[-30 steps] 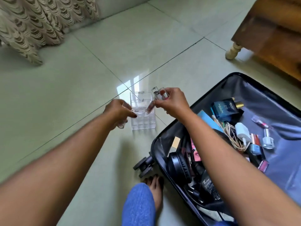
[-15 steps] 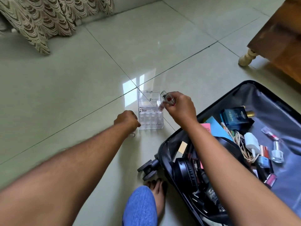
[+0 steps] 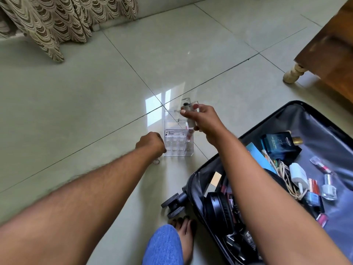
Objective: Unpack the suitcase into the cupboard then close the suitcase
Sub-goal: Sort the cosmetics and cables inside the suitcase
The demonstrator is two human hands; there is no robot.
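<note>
A clear tube (image 3: 188, 108) is gripped by the right hand (image 3: 205, 121) above the organizer (image 3: 178, 138) on the floor (image 3: 95, 111). Left hand (image 3: 151, 144) is curled beside it, grip unclear. Suitcase (image 3: 305, 119) lies open, right.

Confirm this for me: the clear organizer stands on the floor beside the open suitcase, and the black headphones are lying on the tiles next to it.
Not quite. The head view shows the black headphones lying inside the open suitcase, not on the tiles. The rest holds: the clear organizer stands on the floor beside the suitcase.
</note>
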